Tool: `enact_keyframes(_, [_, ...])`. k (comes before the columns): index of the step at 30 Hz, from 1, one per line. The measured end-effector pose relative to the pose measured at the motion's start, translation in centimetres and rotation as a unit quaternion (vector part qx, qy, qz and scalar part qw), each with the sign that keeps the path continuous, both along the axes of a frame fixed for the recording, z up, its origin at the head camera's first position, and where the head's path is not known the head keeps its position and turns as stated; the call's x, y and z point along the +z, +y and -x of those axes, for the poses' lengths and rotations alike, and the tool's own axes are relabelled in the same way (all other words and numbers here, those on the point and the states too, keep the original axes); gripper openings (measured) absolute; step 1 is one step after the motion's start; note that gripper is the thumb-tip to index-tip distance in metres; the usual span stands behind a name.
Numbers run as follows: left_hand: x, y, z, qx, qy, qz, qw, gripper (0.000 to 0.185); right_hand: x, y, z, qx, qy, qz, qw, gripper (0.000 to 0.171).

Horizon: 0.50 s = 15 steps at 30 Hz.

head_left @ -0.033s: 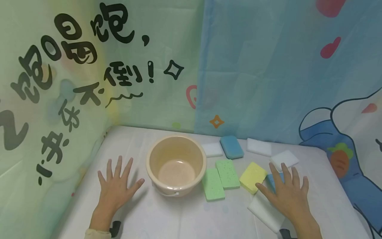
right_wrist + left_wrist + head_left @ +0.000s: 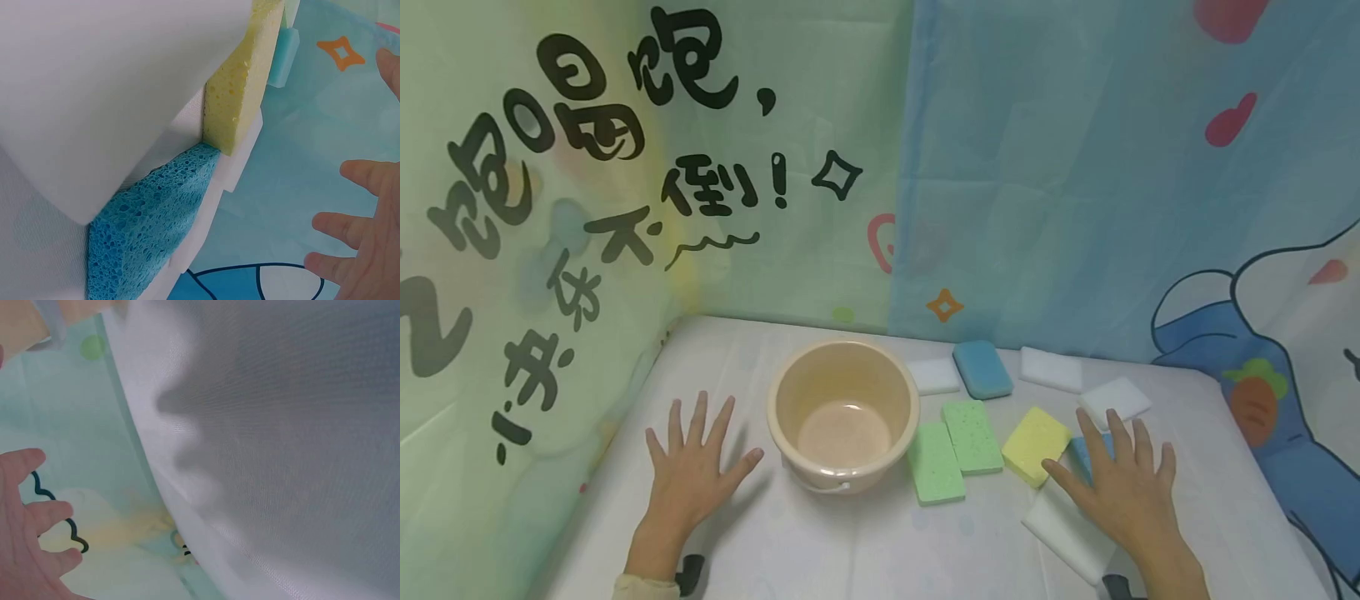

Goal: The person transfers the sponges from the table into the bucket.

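Observation:
My left hand (image 2: pixel 694 467) lies flat on the white table cover (image 2: pixel 850 542), fingers spread, just left of a beige plastic basin (image 2: pixel 842 412). My right hand (image 2: pixel 1120 487) lies flat with spread fingers over a white sponge (image 2: pixel 1063 525) and a blue sponge (image 2: pixel 1082 450). A yellow sponge (image 2: pixel 1036 444) sits just left of its thumb. In the right wrist view the yellow sponge (image 2: pixel 240 81), the blue sponge (image 2: pixel 147 231) and the white sponge (image 2: pixel 94 94) fill the frame, with my fingers (image 2: pixel 350 225) at the right edge. My left fingers (image 2: pixel 31 537) show in the left wrist view.
Two green sponges (image 2: pixel 955 446) lie right of the basin. Farther back are a blue sponge (image 2: pixel 982 368) and three white sponges (image 2: pixel 1052 368). Printed cloth backdrops (image 2: pixel 1075 167) wall the table at the back and left. The basin holds nothing.

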State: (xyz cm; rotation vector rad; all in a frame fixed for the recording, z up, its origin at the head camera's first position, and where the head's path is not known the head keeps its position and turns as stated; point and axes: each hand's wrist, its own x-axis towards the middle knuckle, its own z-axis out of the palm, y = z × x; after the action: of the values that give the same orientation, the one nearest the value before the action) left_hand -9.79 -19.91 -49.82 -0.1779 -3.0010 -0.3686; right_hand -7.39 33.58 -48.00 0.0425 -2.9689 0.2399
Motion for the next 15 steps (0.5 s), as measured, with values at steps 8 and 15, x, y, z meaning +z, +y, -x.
enact_keyframes(8, [0.04,-0.07,-0.19,0.002,0.006,-0.001,1.0,0.09,0.03,-0.03,-0.09,0.003,0.013,-0.003,1.0,0.093])
enact_keyframes(15, [0.15,0.0,-0.34,-0.001,-0.003,-0.038,0.9993,0.087,0.21,0.0,-0.1,0.0,0.012,-0.003,1.0,0.092])
